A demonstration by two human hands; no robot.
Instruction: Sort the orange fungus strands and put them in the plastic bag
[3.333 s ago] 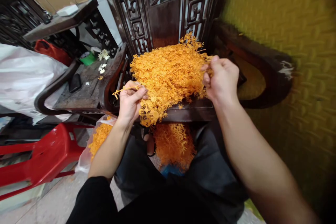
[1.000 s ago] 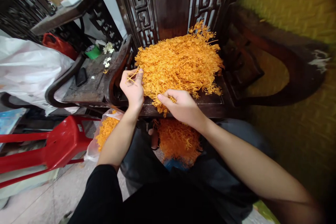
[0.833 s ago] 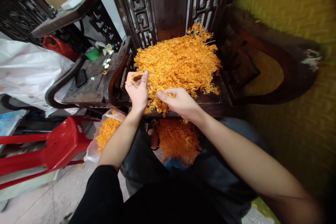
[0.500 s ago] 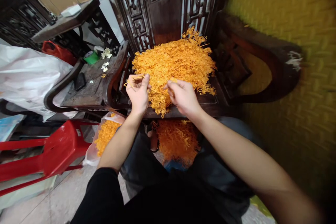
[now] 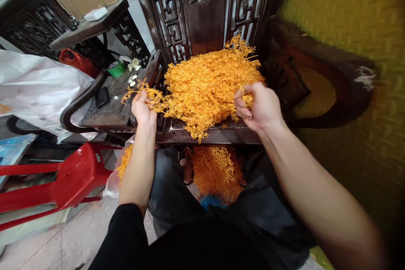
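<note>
A heap of orange branching plastic sprigs [image 5: 211, 84] lies on the seat of a dark carved wooden chair [image 5: 218, 136]. My left hand [image 5: 143, 107], left of the heap, is closed on an orange sprig [image 5: 155, 98] whose branches stick out to both sides. At the heap's right edge, my right hand [image 5: 261, 105] has its fingers curled around a small bunch of orange sprig pieces [image 5: 247, 98]. More orange stems [image 5: 217, 171] are piled low between my legs, with something blue beneath them.
A white plastic bag [image 5: 114, 183] with orange pieces stands on the floor, beside a red plastic chair [image 5: 76, 173]. On the left wooden seat lie green tape [image 5: 115, 69], white flower pieces [image 5: 133, 79] and a dark object [image 5: 101, 97]. A carved armrest [image 5: 341, 105] curves at right.
My hands have moved apart, the left one leftward and the right one to the heap's right edge. A larger branching sprig now shows in my left hand.
</note>
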